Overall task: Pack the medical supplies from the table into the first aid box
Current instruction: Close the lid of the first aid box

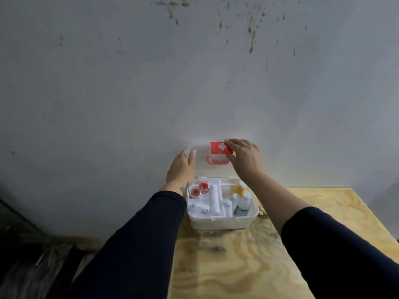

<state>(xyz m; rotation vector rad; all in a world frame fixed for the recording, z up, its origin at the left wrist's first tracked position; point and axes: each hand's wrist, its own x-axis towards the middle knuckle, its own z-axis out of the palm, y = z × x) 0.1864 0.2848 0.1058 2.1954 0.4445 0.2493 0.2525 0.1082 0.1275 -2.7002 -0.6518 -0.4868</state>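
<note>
Now, stage: the packing is looking all but done, since no loose supplies are showing on the bare plywood table (248, 266); closing the lid seems to be the step in hand
First aid box (222, 223): it is sitting at the far edge of the table, at 12 o'clock from the person, close against the stained wall (194, 72)
Lid (203, 162): it is standing upright on its rear hinges, at 12 o'clock from the tray, showing a red cross label (220, 147) and a folded red handle (217, 161)
Left hand (181, 169): it is lying with the fingers spread wide on the lid's left edge, at 9 o'clock from the handle, probably steadying that side so the lid swings evenly
Right hand (245, 157): it is curling over the lid's upper right part, fingertips touching the label and thumb near the handle, gripping the lid and nothing else
Tape rolls (199, 189): two red-centred rolls are sitting side by side in the tray's far left compartment, at 10 o'clock
Bandage rolls (213, 198): one long white roll is lying in the middle compartment and a shorter one at 8 o'clock, flat so they stay below the rim
Bottles (243, 201): several are crowding the right compartment at 3 o'clock, tilted, one with a yellow top
Risk: the tilted bottles may be riding above the rim, so the lid could catch on them
Sleeves (133, 244): both dark sleeves are reaching forward from 6 o'clock
</note>
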